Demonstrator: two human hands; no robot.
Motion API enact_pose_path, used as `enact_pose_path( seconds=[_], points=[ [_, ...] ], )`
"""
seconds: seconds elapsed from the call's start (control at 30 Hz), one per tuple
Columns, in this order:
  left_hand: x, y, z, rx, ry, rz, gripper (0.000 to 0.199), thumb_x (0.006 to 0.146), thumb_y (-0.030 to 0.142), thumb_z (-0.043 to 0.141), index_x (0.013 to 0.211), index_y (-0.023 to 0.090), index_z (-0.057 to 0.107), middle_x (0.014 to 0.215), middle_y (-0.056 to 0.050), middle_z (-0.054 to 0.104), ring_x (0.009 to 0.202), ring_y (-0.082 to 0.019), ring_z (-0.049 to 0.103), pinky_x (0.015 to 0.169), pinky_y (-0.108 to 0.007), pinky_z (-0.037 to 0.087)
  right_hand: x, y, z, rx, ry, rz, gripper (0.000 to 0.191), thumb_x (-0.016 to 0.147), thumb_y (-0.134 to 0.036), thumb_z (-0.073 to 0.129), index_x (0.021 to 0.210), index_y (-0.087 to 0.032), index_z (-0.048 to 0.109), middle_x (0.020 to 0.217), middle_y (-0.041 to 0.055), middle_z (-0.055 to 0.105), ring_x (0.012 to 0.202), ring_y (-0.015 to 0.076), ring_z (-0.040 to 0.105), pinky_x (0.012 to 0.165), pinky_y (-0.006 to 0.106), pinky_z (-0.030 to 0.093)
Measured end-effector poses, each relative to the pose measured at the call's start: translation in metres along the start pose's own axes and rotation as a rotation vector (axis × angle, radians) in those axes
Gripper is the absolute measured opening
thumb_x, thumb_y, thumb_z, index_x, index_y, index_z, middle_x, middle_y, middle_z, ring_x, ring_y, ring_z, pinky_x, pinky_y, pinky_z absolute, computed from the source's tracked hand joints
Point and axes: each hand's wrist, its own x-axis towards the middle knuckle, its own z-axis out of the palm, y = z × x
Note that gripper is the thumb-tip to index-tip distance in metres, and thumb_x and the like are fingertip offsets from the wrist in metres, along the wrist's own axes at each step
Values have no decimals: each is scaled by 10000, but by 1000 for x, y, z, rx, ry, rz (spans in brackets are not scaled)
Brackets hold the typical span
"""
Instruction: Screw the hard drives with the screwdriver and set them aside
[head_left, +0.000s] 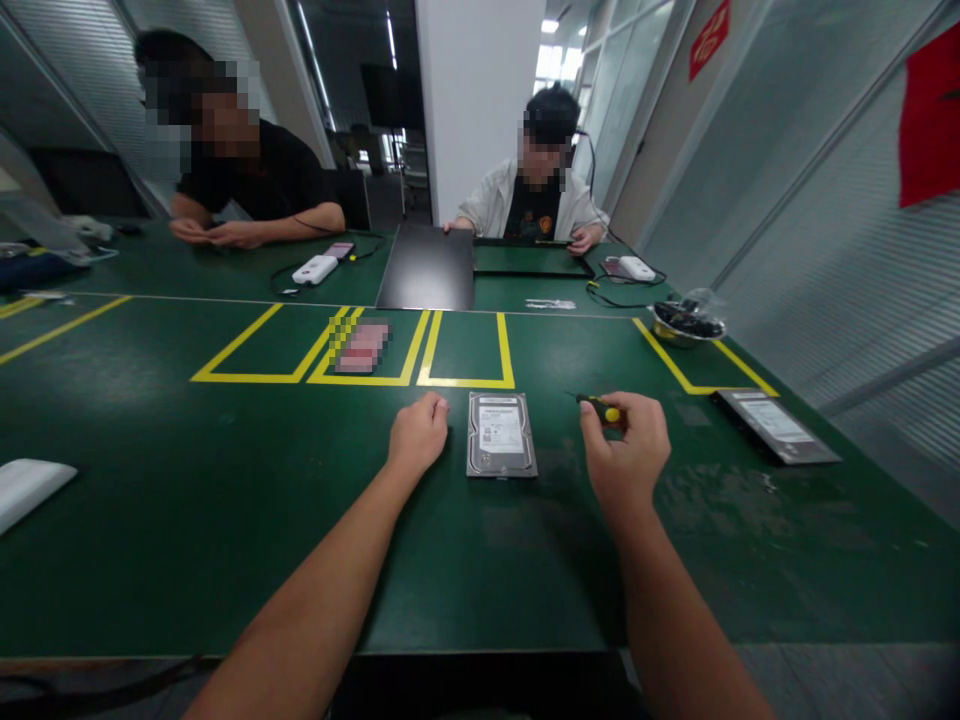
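A silver hard drive [500, 436] with a white label lies flat on the green table [247, 520], between my two hands. To its left, my left hand [420, 430] rests closed in a loose fist, not touching the drive; whether anything is inside the fingers is hidden. Right of the drive, my right hand [628, 445] grips a small black and yellow screwdriver [600, 408], its thin shaft pointing left. A second hard drive [776, 425] lies farther right, near the table's right edge.
Yellow tape outlines [466, 383] mark the table beyond my hands, with a pink item [363, 347] inside one. A metal bowl [686, 325] holds dark parts at the right. Across the table, two people sit; one holds a black frame [532, 272] beside a dark panel [427, 268].
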Motion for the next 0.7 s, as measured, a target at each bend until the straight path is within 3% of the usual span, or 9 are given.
enact_pose_path(
  seconds=[0.27, 0.47, 0.6, 0.7],
  points=[
    [-6, 4, 1, 145, -82, 13, 326, 984, 373, 298, 1038, 245, 593, 869, -82, 711, 816, -271, 666, 628, -308, 392, 5, 32, 6, -258, -204, 106, 93, 777, -213, 534, 870, -206, 541, 860, 48, 496, 856, 208, 486, 795, 342, 412],
    [-7, 5, -3, 84, -75, 14, 314, 989, 347, 303, 1045, 247, 595, 922, -70, 717, 864, -260, 668, 665, -307, 410, -3, 32, 15, -338, -424, 164, 155, 784, -188, 524, 930, -204, 573, 886, 41, 451, 762, 171, 473, 730, 308, 403],
    [-7, 4, -2, 4, -31, 22, 300, 987, 321, 313, 1064, 248, 594, 983, -65, 716, 891, -262, 664, 705, -316, 422, -6, 31, 16, -426, -604, 203, 240, 824, -180, 503, 1049, -189, 584, 957, 72, 506, 783, 172, 535, 726, 307, 419],
    [-6, 3, -1, -23, -13, 6, 289, 982, 313, 331, 1073, 242, 596, 980, -69, 713, 890, -262, 659, 728, -320, 428, -6, 30, 14, -513, -671, 229, 272, 858, -237, 499, 1119, -201, 570, 1003, 95, 548, 817, 197, 584, 708, 318, 439]
  ],
)
